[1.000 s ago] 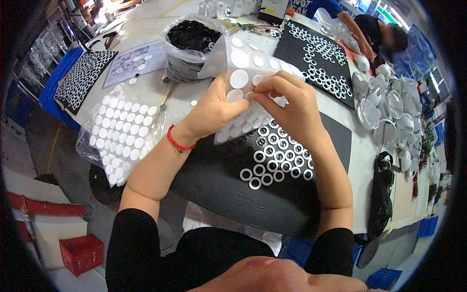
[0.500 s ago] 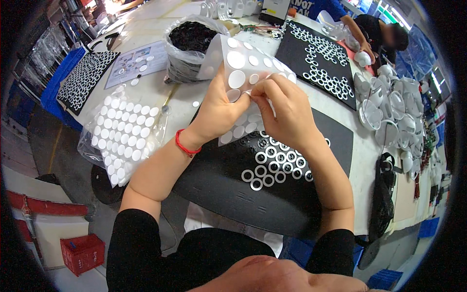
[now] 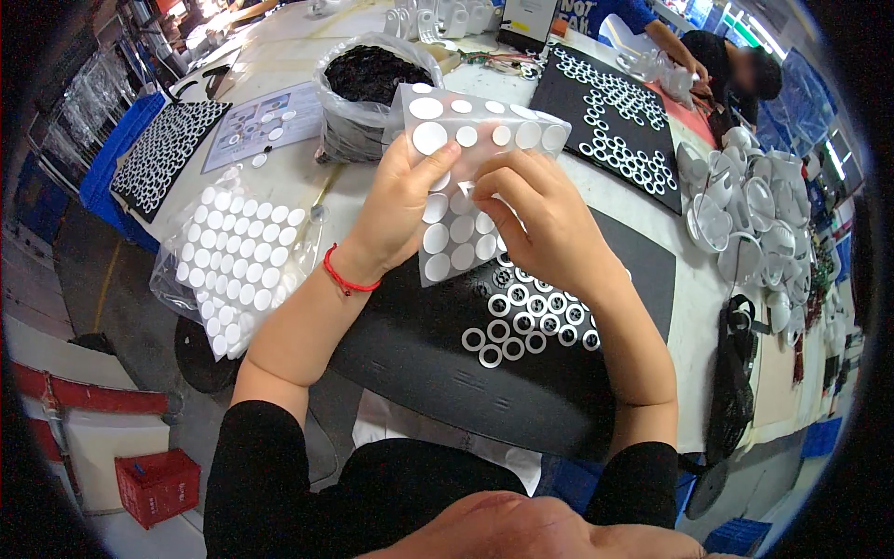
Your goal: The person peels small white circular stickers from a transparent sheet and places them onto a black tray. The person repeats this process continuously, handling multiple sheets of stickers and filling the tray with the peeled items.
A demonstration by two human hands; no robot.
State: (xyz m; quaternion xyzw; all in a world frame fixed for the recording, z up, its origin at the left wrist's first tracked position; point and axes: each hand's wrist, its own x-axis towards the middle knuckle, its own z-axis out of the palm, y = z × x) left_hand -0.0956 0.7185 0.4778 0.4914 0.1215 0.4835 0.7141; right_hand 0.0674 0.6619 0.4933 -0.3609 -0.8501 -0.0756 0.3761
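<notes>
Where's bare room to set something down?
Bare: flat black mat, left of the white rings; white tabletop between the clear plastic bag of black pieces and stacked white-dotted sheets. Crowded: right side, heaped white plastic cups.

You wear this camera on your head, the left one of a side-by-side pair. It looks down and forward over the worktop [image 3: 698, 298], near enough that your left grip [image 3: 396, 200] and right grip [image 3: 531, 210] sit just above mid-frame, while its fisheye breadth takes in the floor [image 3: 121, 307] at your left.
</notes>
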